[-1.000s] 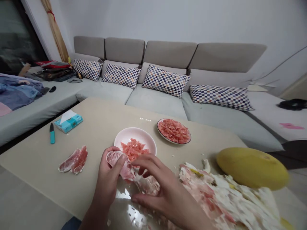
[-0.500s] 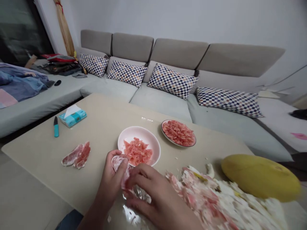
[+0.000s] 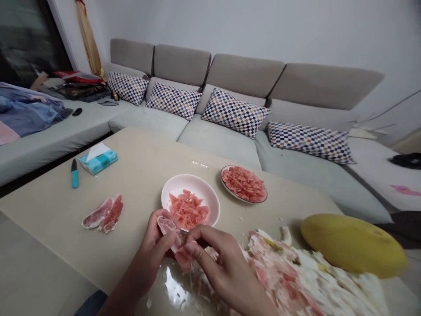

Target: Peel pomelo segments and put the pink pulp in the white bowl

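My left hand (image 3: 153, 245) is closed round a pomelo segment (image 3: 169, 232), its pale membrane facing up and some pink flesh showing at its lower end. The thumb and forefinger of my right hand (image 3: 219, 263) pinch at the segment's right edge, on the membrane. Just beyond both hands is a white bowl (image 3: 210, 193) with loose pink pomelo flesh (image 3: 189, 208) in it. Below my fingers, the glossy table carries small scraps. To the left lie two more unpeeled segments (image 3: 104, 213), side by side.
A heap of peel and membrane (image 3: 296, 272) covers the table at the right, beside a whole yellow pomelo (image 3: 353, 245). Behind the bowl stands a dark-rimmed plate (image 3: 226, 186) piled with flesh. A turquoise-handled knife (image 3: 75, 175) and a tissue pack (image 3: 98, 160) lie at the far left.
My right thumb and forefinger have come together in a pinch at the segment's edge. The segment has turned, so more of its membrane and pink flesh shows.
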Available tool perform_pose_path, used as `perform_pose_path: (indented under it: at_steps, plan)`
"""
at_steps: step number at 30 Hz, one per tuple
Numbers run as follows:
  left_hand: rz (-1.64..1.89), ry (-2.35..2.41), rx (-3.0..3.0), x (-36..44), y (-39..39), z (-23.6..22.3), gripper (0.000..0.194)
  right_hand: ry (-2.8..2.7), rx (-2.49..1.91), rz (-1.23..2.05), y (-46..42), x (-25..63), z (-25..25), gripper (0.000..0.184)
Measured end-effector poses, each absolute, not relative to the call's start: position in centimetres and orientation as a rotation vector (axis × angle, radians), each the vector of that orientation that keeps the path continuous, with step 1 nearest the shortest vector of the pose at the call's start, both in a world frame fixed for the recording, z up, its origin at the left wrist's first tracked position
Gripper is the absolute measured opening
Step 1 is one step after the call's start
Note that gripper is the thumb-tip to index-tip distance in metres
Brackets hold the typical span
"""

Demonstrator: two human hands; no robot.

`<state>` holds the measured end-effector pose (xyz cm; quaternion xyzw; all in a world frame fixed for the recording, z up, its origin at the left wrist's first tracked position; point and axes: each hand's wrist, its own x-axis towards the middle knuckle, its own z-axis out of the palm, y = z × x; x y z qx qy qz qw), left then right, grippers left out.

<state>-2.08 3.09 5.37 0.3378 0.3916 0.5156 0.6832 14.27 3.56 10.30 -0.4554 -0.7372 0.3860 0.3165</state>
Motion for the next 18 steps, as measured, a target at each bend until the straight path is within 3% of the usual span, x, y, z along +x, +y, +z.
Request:
perform_pose_path:
  at_steps: [11, 18]
  plan:
    - [1.286, 0.994, 0.921, -2.38, 3.33, 5.15, 0.023, -1.886, -1.27, 1.033, 3.62, 14.23, 10.28, 0.022]
    - [1.245, 1.024, 0.919, -2.14, 3.35, 5.11, 0.029, -1.922, -1.241, 1.058, 4.08, 14.75, 10.48, 0.018]
